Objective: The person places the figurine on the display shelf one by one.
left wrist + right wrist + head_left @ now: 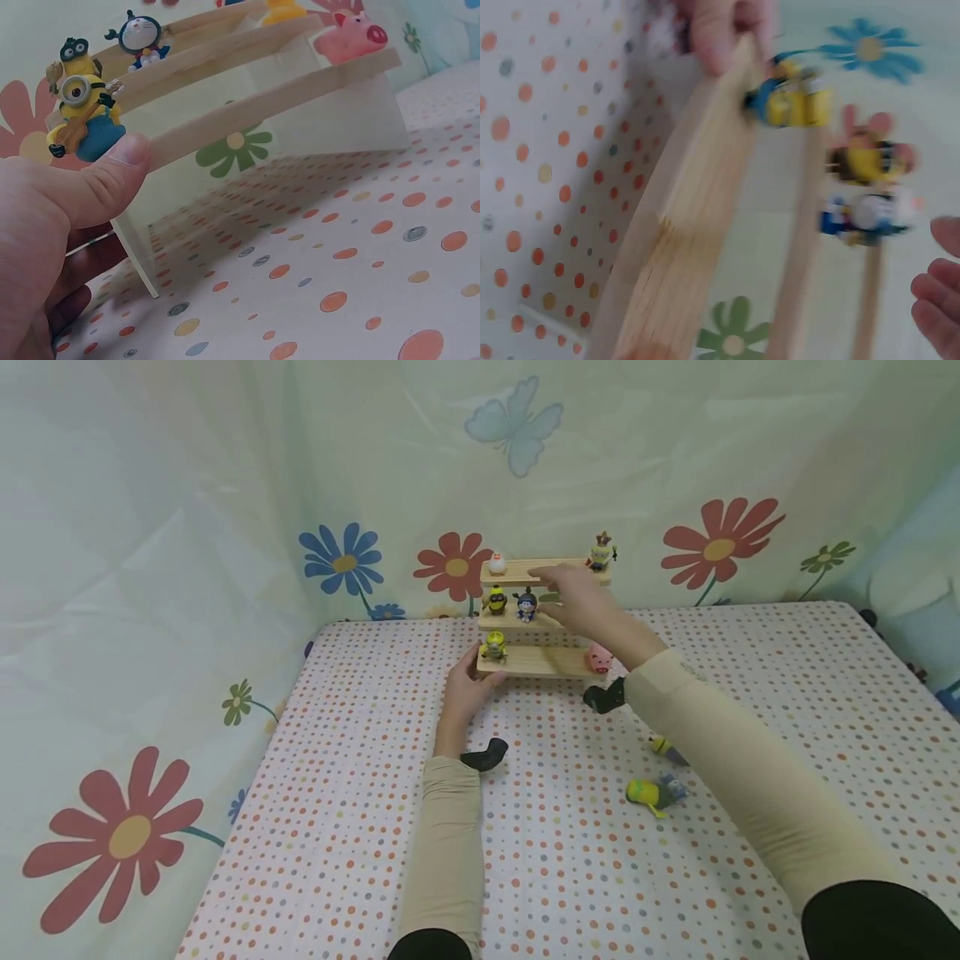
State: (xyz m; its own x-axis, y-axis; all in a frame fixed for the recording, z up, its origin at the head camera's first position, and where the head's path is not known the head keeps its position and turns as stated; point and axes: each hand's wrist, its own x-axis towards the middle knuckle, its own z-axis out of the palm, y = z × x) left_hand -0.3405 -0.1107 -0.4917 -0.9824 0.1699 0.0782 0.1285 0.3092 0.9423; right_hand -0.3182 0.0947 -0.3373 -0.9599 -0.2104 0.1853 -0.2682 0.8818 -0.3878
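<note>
A three-tier wooden shelf [547, 664] stands at the back of the table. My left hand [462, 693] grips the left end of its lowest board, the thumb in front beside a one-eyed minion figurine with a guitar [91, 120]. My right hand [581, 602] is at the middle and top tiers, its fingers apart and holding nothing visible, close to a blue-and-white cat figurine [527, 605]. Left of that cat is another minion figurine [496, 600]. A pink pig [598, 658] sits at the right of the lowest board. The right part of the middle board is hidden behind my right hand.
A small white figurine [497, 562] and a crowned minion [601, 552] stand on the top board. On the dotted tablecloth [555, 860] lie a yellow-and-grey figurine [654, 793] and another [667, 749], partly behind my right sleeve. A flowered curtain [420, 452] hangs behind.
</note>
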